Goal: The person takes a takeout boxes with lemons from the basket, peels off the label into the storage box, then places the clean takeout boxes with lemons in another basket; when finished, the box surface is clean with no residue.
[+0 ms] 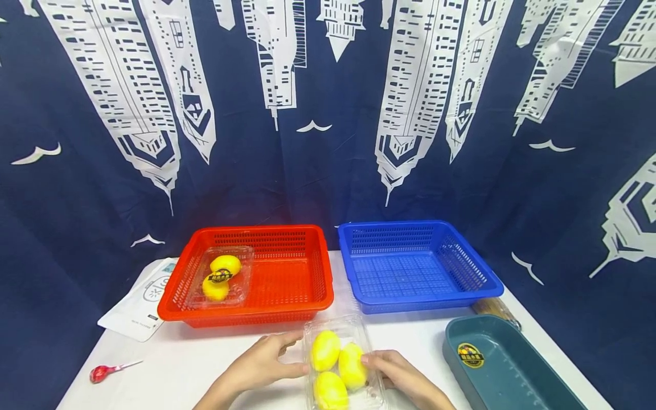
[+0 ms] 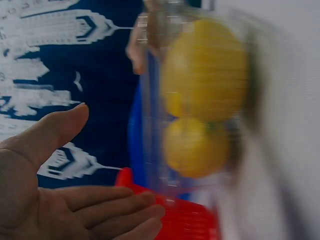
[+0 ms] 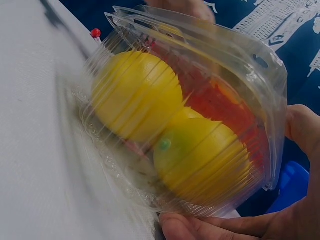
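A clear plastic box (image 1: 344, 364) with three yellow lemons (image 1: 326, 350) lies at the front middle of the white table. My right hand (image 1: 405, 376) grips its right side; in the right wrist view the thumb is on the lid side and the fingers (image 3: 200, 227) are at the base. At the box's left side is my left hand (image 1: 263, 363), fingers extended and thumb apart; the left wrist view shows the open palm (image 2: 75, 190) beside the blurred box (image 2: 155, 120), not gripping it. The box's lid looks closed.
A red basket (image 1: 246, 315) at the back left holds another clear box with two lemons. To its right stand a blue basket (image 1: 420, 302) and a teal tray (image 1: 504, 359) with a round sticker. A lollipop (image 1: 100, 373) and a white packet (image 1: 135, 307) lie at left.
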Demonstrator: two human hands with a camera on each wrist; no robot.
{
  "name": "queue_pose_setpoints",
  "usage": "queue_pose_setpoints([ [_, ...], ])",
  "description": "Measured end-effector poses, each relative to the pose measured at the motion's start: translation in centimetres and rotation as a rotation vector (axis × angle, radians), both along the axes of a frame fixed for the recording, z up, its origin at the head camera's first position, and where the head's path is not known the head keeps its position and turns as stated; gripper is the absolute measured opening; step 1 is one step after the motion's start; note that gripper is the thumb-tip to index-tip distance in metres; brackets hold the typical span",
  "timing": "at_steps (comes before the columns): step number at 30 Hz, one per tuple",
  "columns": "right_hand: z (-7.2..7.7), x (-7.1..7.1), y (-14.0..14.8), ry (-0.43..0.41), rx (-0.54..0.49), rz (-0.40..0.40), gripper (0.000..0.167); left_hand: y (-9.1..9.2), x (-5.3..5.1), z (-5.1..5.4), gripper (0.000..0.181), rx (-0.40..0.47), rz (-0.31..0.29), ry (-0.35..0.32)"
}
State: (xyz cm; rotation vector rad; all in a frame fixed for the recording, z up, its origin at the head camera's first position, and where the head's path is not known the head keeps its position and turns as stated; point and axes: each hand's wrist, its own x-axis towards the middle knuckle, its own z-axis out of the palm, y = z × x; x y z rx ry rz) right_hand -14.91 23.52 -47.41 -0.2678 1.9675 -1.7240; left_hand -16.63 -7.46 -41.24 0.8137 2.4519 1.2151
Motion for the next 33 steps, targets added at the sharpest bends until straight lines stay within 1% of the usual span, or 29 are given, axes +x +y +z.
queue_pose_setpoints([
  [1, 0.0, 0.0, 0.0, -0.001, 0.000, 0.000, 0.035, 0.2, 0.0, 0.7, 0.072, -0.013, -0.012, 0.038],
  [3, -0.1, 0.1, 0.0, 0.000, -0.007, 0.001, 0.035, 0.8, -0.2, 1.9, 0.071, -0.035, -0.044, 0.092],
  [5, -0.1, 0.2, 0.1, 0.000, -0.012, 0.003, 0.036, 1.9, -0.7, 2.7, 0.073, -0.059, -0.078, 0.127],
  [6, -0.1, 0.2, 0.1, 0.002, -0.013, 0.005, 0.038, 2.6, -0.9, 3.1, 0.075, -0.068, -0.092, 0.137],
  [8, 0.0, 0.2, 0.2, 0.007, -0.012, 0.008, 0.038, 4.3, -1.6, 3.5, 0.080, -0.085, -0.101, 0.144],
  [9, 0.0, 0.2, 0.2, 0.007, -0.011, 0.010, 0.039, 5.2, -2.1, 3.7, 0.082, -0.091, -0.096, 0.146],
  [11, -0.1, 0.1, 0.3, 0.010, -0.008, 0.015, 0.040, 7.0, -3.2, 3.9, 0.088, -0.091, -0.066, 0.146],
  [15, -0.1, 0.0, 0.2, 0.009, -0.002, 0.018, 0.042, 10.1, -5.6, 3.8, 0.098, -0.069, 0.024, 0.141],
  [18, 0.0, 0.0, 0.1, 0.002, 0.000, 0.015, 0.042, 12.0, -6.9, 3.6, 0.105, -0.069, 0.073, 0.103],
  [20, 0.0, 0.0, 0.1, -0.001, 0.001, 0.012, 0.039, 13.1, -7.6, 3.4, 0.110, -0.082, 0.105, 0.071],
  [23, 0.1, 0.1, 0.1, -0.008, 0.000, 0.005, 0.034, 14.5, -8.3, 3.2, 0.117, -0.075, 0.153, 0.032],
  [26, 0.1, 0.2, 0.0, -0.001, 0.004, 0.003, 0.032, 15.6, -8.9, 2.9, 0.122, -0.027, 0.204, 0.005],
  [30, 0.2, 0.2, -0.1, 0.004, 0.008, 0.001, 0.035, 16.3, -9.4, 2.5, 0.126, 0.030, 0.262, -0.019],
  [33, 0.2, 0.2, -0.1, 0.000, 0.007, -0.001, 0.038, 16.6, -9.6, 2.1, 0.126, 0.039, 0.279, -0.035],
])
